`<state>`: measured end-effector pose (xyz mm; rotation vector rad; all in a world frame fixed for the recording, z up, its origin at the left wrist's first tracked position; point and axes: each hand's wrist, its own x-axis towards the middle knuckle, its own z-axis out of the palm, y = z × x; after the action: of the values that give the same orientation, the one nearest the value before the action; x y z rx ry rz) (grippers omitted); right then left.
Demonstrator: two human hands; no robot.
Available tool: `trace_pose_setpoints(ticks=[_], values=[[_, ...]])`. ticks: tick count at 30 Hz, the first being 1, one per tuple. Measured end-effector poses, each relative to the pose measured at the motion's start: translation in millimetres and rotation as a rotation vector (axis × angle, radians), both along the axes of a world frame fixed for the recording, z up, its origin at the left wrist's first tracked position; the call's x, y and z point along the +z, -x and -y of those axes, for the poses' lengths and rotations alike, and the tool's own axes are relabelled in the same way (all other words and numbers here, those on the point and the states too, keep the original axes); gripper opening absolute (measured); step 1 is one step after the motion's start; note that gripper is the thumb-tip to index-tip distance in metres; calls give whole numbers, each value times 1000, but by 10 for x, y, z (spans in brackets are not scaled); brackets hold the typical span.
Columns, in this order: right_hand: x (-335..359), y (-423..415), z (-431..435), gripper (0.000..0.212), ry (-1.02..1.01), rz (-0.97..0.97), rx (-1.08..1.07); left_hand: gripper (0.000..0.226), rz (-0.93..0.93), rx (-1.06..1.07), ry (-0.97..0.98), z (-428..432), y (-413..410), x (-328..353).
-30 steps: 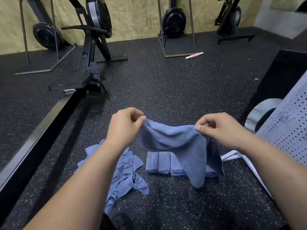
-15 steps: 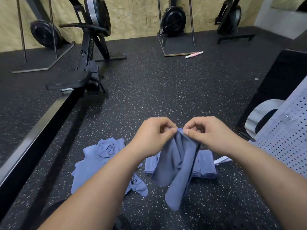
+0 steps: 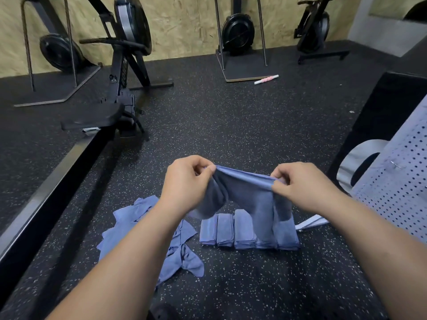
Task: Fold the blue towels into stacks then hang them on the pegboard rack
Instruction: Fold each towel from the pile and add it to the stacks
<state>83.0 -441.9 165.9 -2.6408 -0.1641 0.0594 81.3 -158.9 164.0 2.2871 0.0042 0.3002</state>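
At the lower centre of the frame, two bare forearms extend forward over the black speckled floor (image 3: 231,139).

Left of lower centre, a loose pile of unfolded blue towels (image 3: 147,236) lies crumpled on the floor, partly hidden behind the left forearm. Just right of it, at centre, a row of folded towels (image 3: 233,232) rests on the floor, the bundles side by side and touching.

Above that row, the left hand (image 3: 187,183) and the right hand (image 3: 305,185) hold one blue towel (image 3: 251,195) off the floor. Each hand is clenched, thumb against fingers, pinching the towel's top edge at one end. The edge runs nearly taut between the hands. The cloth hangs down in folds and covers the right part of the folded row.

At the right edge of the frame, a pale perforated pegboard panel (image 3: 402,190) leans at an angle, with a grey curved part beside it. A white strip (image 3: 312,222) lies on the floor near its lower end.

At the left, the long black rail of a rowing machine (image 3: 57,172) runs diagonally toward its flywheel at the upper left.

In the upper centre, a pink and white stick (image 3: 266,79) lies on the floor beside a flat stand. Further exercise machines stand against the chipboard wall (image 3: 184,24) along the top of the frame.
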Motion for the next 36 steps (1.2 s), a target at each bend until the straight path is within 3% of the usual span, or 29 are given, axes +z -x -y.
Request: trace_pose_setpoints(ticks=[6,11,15,17,20,23,27,36], values=[[-41,29,18,10,165,135,-78,14,37,-11,-14,-25,8,27],[-56,21,21,20,245,218,-176,13,42,142,-23,-44,-11,26],[-37,36,-22,30,137,208,-110,6,11,177,-39,-15,-9,-35],[-1,60,-57,37,57,187,-21,11,14,109,-54,13,0,-74],[27,122,-160,26,31,166,93,33,14,-142,-38,153,66,-96],[9,181,-322,21,3,158,170,28,-38,-333,-32,344,143,-126],[-23,194,-400,20,-37,159,162,5,-58,-297,-30,416,158,-171],[-25,200,-370,15,-136,185,133,10,-94,-328,81,453,178,-211]])
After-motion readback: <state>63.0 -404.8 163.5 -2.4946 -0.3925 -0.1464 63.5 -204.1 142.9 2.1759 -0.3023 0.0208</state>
